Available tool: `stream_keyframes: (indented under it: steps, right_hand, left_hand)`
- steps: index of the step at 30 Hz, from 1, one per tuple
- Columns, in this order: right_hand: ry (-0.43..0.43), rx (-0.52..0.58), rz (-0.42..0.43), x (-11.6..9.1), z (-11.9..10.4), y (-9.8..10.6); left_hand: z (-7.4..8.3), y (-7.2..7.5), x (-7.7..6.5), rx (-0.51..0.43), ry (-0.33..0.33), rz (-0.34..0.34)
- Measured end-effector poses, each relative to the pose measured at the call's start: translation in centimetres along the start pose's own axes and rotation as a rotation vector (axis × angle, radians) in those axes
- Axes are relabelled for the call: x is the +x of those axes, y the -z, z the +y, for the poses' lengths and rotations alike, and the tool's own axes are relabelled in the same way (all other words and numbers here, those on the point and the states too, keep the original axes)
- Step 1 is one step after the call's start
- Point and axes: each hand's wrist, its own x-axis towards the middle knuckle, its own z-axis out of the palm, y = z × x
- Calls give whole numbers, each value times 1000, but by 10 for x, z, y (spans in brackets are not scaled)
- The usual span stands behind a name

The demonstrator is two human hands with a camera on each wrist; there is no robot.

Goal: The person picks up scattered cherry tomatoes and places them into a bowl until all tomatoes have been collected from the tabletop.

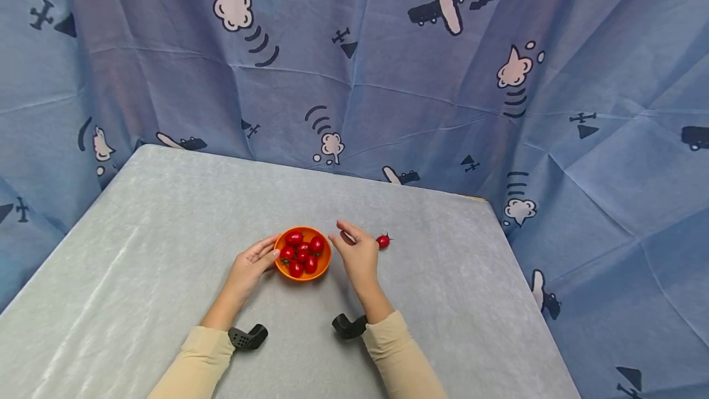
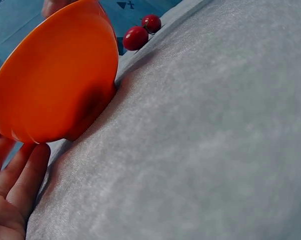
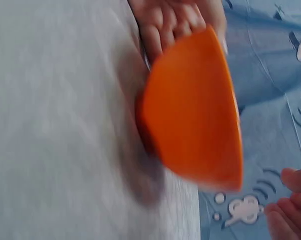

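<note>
An orange bowl [image 1: 303, 279] stands on the table with several red cherry tomatoes [image 1: 302, 255] inside. My left hand [image 1: 250, 266] holds its left side, thumb at the rim and fingers against the outer wall. Just right of the bowl, my right hand [image 1: 357, 257] hovers with thumb and forefinger apart; nothing shows between them. Beyond that hand lies a loose cherry tomato [image 1: 383, 241] with a green stem. In the left wrist view, two loose tomatoes [image 2: 135, 38] sit close together past the bowl. The right wrist view shows the right fingertips [image 3: 285, 215] away from the bowl.
A pale grey cloth covers the table [image 1: 166, 251]. Behind and to the right hangs a blue curtain [image 1: 388, 79] printed with planes and clouds. Black wrist devices [image 1: 249, 337] are worn on both forearms.
</note>
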Motion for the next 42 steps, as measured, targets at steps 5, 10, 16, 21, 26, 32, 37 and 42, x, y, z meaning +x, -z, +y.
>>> stream_keyframes:
  steps: [5,10,16,21,26,32,37,42]
  right_hand:
    - [-39,-79,58,7,11,22]
    - [-137,-101,103,13,23,43]
    - [-177,-160,116,21,36,66]
    - [-188,-157,133,25,42,77]
    - [-215,-180,137,27,50,85]
    - [-237,-196,135,28,56,89]
    - [-269,-219,125,29,61,91]
    - [-291,-234,110,30,67,90]
  left_hand:
    - [0,0,0,3,7,0]
    - [0,-1,0,2,8,3]
    - [1,-1,0,-5,-2,1]
    - [0,0,0,2,7,4]
    - [1,0,0,14,15,3]
    - [1,-1,0,13,14,6]
    - [2,-2,0,12,19,6]
    - [2,-1,0,17,15,1]
